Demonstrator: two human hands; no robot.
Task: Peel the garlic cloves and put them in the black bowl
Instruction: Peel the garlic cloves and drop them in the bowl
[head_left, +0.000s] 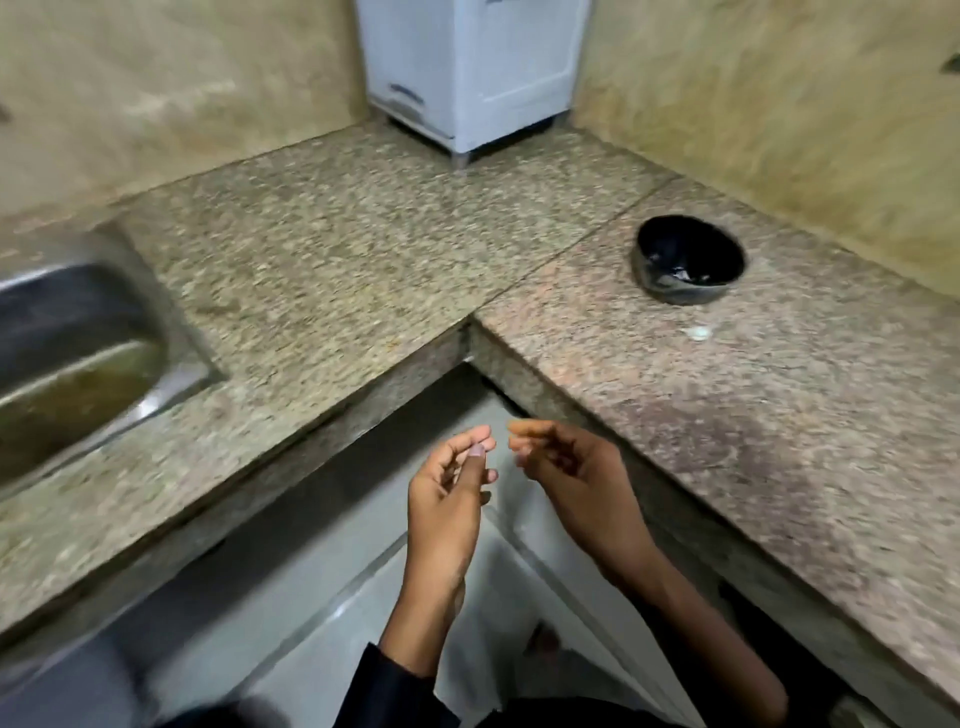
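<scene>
- The bowl (688, 265) sits on the right wing of the counter (363, 249), near the wall, well apart from both hands. Its dark inside shows a few pale glints low down; whether those are cloves or reflections cannot be told.
- A small pale bit (697, 332) lies on the counter just in front of the bowl. It is too small and blurred to say whether it is a clove or a scrap of peel.
- The left hand (449, 493) is held up in the gap before the counter's inner corner, palm turned inward, fingers loosely curled, thumb tip near the fingertips. Nothing can be made out between them.
- The right hand (566, 467) is just beside it, fingertips close but not touching the left's. Its fingers are curled with the thumb drawn in; a faint pale speck shows near the thumb tip, and I cannot tell whether it pinches anything.
- Both dark sleeves are cut off by the bottom edge.
- A steel sink (78, 353) is cut off at the left edge, blurred.
- A white appliance (472, 73) stands in the far corner, its top out of view.
</scene>
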